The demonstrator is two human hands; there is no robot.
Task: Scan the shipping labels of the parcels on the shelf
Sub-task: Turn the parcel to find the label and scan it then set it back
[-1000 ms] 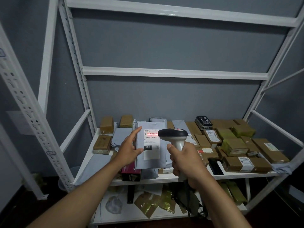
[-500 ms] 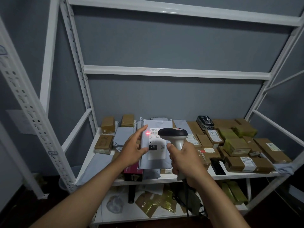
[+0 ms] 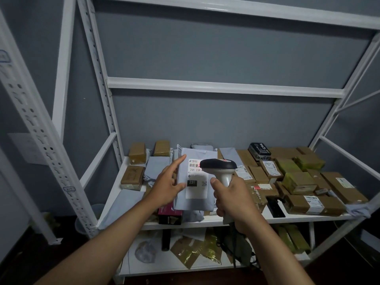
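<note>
My left hand (image 3: 167, 185) holds a grey mailer bag (image 3: 194, 199) upright by its left edge, thumb on the front, index finger stretched up along the side. Its white shipping label (image 3: 196, 182) faces me, with a small red glow on the barcode near the top. My right hand (image 3: 232, 199) grips the handle of a handheld barcode scanner (image 3: 219, 166), whose dark head points at the label and covers its upper right corner. Both are above the white shelf (image 3: 205, 220).
Brown and green-taped boxes (image 3: 298, 182) crowd the shelf's right side, some with labels. Two brown boxes (image 3: 136, 155) and grey mailers (image 3: 157, 167) lie at the left and back. A pink-black box (image 3: 169, 213) sits at the front edge. White uprights (image 3: 96, 79) frame the rack; a lower shelf holds packaging.
The mailer and my left hand have drifted slightly right and up toward the scanner. The red scan glow has shrunk from a line across the barcode to a small spot.
</note>
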